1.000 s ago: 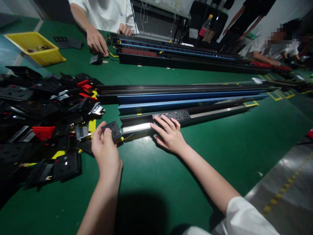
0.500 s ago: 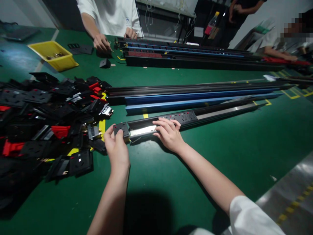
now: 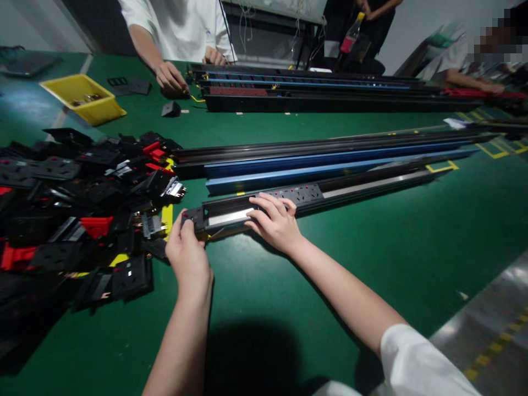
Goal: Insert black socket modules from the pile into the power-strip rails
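Some sockets (image 3: 304,194) are sitting in the rail (image 3: 367,187), bare bits (image 3: 229,216) are waiting; your left hand (image 3: 188,256) is pinching another socket (image 3: 195,218), your right hand (image 3: 275,224) is resting loosely spread

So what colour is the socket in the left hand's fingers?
The socket is black with a red spot; see the head view.

You see matt plastic on the socket block (image 3: 197,215), a smooth, shiny metal strip (image 3: 229,216) in the rail (image 3: 350,197), a faint gloss on the surface (image 3: 247,275), and smooth plastic on the bin (image 3: 99,113), upper left.
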A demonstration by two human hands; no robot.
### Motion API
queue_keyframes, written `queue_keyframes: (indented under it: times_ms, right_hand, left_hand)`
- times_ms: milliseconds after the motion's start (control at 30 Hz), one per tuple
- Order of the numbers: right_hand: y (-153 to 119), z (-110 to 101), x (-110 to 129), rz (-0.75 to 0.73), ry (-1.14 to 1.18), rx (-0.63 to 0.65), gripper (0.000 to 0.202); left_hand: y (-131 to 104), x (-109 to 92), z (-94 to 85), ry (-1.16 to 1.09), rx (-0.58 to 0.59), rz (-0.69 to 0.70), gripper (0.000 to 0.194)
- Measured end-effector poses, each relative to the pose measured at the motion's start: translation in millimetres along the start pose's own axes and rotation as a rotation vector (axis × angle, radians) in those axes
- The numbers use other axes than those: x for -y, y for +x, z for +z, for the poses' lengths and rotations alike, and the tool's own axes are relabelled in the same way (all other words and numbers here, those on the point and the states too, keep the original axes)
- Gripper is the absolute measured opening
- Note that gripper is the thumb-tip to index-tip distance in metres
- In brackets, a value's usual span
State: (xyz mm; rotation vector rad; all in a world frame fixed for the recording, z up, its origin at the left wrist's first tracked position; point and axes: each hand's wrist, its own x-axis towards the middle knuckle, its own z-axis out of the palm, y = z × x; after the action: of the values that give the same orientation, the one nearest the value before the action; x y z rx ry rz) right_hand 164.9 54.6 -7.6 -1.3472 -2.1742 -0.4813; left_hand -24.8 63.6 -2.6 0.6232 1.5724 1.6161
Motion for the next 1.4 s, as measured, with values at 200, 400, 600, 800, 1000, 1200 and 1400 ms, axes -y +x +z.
queue_keyframes:
  times_ms: [200,400,600,800,1000,1200,1400]
  right_hand:
    - [-1,-13,-1,0.162,-0.093,0.108,0.065]
    - [-2,-12,-2,0.217,-0.079,0.21,0.07]
    - [-1,-13,-1,0.222,-0.077,0.208,0.069]
    - [-2,-12,-1,0.224,-0.068,0.195,0.069]
    - [-2,-12,-1,0.232,-0.058,0.203,0.07]
    - [-1,-13,0,0.234,-0.061,0.198,0.07]
    - [-1,-13,0,0.238,-0.056,0.206,0.07]
  left_hand:
    - [1,1,-2.3,0.108,0.013,0.051,0.05]
    - [-1,2,-2.4,0.101,0.017,0.127,0.051]
    - [-3,1,-3.9,0.088,0.027,0.174,0.045]
    - [3,4,-6.0,0.102,0.058,0.117,0.05]
    - [-1,2,-6.8,0.204,0.067,0.183,0.059]
    - [-6,0,-9.3,0.414,0.161,0.235,0.062]
    - [-4,-1,-13.4,0.504,0.195,0.398,0.057]
